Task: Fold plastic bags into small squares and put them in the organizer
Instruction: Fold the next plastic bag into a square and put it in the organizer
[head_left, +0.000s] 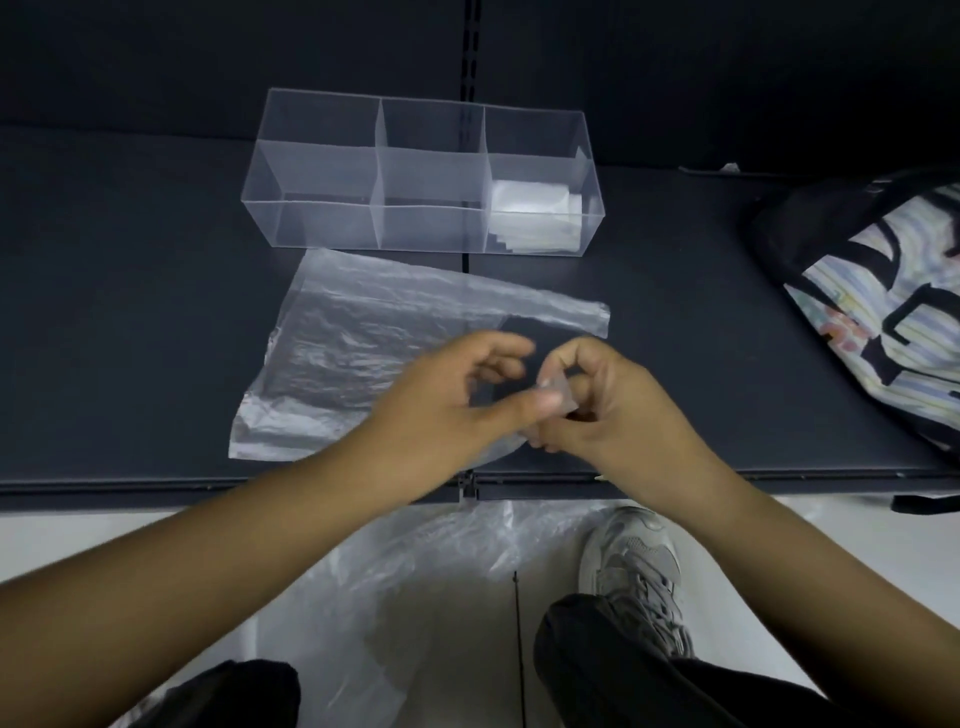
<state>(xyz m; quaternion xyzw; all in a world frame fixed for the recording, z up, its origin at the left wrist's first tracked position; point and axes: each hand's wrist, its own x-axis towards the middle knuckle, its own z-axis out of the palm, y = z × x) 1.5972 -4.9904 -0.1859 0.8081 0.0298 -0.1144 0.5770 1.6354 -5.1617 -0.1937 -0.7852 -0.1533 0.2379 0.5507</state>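
Pinches a small raised fold of the plastic bag (363, 353) with the right hand (608, 410), fingers curled in round it. Lays the thumb of the left hand (447, 410) out straight against that same fold, other fingers loosely bent and blurred above the film, gripping nothing. Both hands meeting at the fold, just above the near edge of the dark shelf (130, 312).

Rest of the bag spread flat on the shelf, reaching out beyond and to the left of the left hand, with one strip running on past the far side of the right hand.

Further beyond both hands, well apart from them: the clear organizer (322, 171), two rows of three compartments, long side just past the bag's far edge. At the end on the right hand's side, folded white squares (535, 208) stacked inside; impossible to tell through the clear walls whether in one row or both.

Well out to the right of the right hand, on the shelf, a patterned bag (883, 291) with black straps.

Below the forearms, on the pale floor (104, 535), a second, crumpled clear bag (415, 587). Under the right forearm, a grey shoe (639, 561) and a black trouser leg (623, 675).
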